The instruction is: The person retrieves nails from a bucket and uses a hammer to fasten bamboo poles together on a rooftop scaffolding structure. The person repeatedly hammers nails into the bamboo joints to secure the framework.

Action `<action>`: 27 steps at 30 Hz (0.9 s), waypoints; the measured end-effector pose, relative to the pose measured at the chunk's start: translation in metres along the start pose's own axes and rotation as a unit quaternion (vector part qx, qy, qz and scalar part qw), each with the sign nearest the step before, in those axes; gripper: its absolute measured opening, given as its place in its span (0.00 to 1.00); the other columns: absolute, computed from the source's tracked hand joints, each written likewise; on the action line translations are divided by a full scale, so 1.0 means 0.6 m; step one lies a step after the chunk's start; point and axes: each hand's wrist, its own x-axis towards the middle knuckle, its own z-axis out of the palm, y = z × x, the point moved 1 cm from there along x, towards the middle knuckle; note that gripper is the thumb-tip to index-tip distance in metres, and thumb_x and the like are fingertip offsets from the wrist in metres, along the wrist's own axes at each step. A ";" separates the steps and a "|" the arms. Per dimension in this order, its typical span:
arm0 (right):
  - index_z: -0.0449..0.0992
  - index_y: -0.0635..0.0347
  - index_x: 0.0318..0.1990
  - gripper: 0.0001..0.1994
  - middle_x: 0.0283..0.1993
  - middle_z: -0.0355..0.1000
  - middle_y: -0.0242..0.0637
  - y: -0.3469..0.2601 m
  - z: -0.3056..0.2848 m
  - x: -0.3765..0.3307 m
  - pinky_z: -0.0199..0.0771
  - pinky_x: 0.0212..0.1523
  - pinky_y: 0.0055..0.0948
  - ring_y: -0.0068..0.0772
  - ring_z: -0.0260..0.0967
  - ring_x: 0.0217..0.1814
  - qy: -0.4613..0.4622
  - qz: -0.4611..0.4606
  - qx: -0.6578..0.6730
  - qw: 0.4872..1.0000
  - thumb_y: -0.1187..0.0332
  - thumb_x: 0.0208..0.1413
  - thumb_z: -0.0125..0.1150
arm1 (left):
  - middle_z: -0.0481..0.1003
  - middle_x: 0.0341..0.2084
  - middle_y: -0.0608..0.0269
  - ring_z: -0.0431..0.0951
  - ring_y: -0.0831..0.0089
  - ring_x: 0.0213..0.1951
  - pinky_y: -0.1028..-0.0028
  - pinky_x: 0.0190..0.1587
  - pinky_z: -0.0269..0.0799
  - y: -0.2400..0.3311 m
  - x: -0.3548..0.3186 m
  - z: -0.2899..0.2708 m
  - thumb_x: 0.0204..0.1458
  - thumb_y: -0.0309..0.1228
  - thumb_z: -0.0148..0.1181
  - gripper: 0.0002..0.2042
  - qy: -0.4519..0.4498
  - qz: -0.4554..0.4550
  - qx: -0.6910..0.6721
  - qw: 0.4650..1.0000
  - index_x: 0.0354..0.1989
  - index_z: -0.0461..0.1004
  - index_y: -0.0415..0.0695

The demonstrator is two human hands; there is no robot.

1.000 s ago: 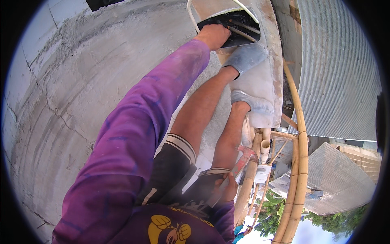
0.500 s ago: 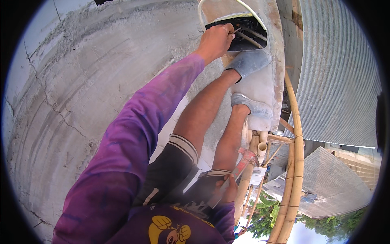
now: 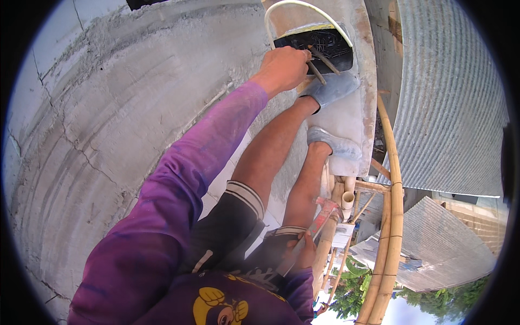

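Observation:
A black container [image 3: 336, 51] with a pale curved handle [image 3: 295, 2] stands at the top, thin nail-like pieces scattered inside. Over its left edge, my left hand [image 3: 284, 67] is closed, fingertips together beside two brown rods [image 3: 327, 62] that slant across the container's near rim. Whatever is pinched there is too small to tell. Low in the middle, my right hand [image 3: 307, 254] grips a hammer [image 3: 327, 211] with a worn red head, held close to my right thigh.
My grey shoes [image 3: 333, 89] rest on a pale board [image 3: 346, 119] below the container. A rough cement wall [image 3: 108, 108] rises along the left. Bamboo poles [image 3: 392, 216] curve down the right side, with corrugated metal roofing [image 3: 449, 97] beyond them. An open pipe end [image 3: 348, 197] sits near the hammer.
My left hand has drawn back slightly down and left from the container's inside to its edge. The brown rods have shifted toward the near rim. My right hand keeps the hammer in place.

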 end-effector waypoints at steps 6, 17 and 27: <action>0.71 0.53 0.40 0.17 0.21 0.74 0.40 -0.002 0.004 -0.005 0.72 0.14 0.35 0.34 0.67 0.14 0.005 0.013 0.018 1.000 0.50 0.70 0.51 | 0.83 0.41 0.45 0.83 0.47 0.44 0.51 0.50 0.78 -0.042 -0.057 0.046 0.60 0.29 0.53 0.19 -0.019 -0.019 -0.016 1.000 0.58 0.79 0.47; 0.68 0.57 0.41 0.19 0.22 0.73 0.46 0.003 -0.006 0.000 0.74 0.14 0.37 0.38 0.68 0.13 0.005 0.012 0.017 1.000 0.48 0.68 0.52 | 0.82 0.45 0.45 0.83 0.46 0.45 0.51 0.49 0.78 -0.003 0.012 0.050 0.59 0.28 0.54 0.23 0.095 -0.042 -0.032 0.994 0.65 0.72 0.46; 0.69 0.57 0.41 0.19 0.22 0.73 0.45 -0.002 -0.010 -0.001 0.73 0.15 0.38 0.36 0.65 0.12 -0.006 0.009 0.024 1.000 0.48 0.68 0.53 | 0.84 0.43 0.48 0.84 0.50 0.47 0.53 0.52 0.79 0.007 0.050 0.002 0.54 0.25 0.54 0.27 -0.042 0.019 0.065 0.997 0.66 0.73 0.53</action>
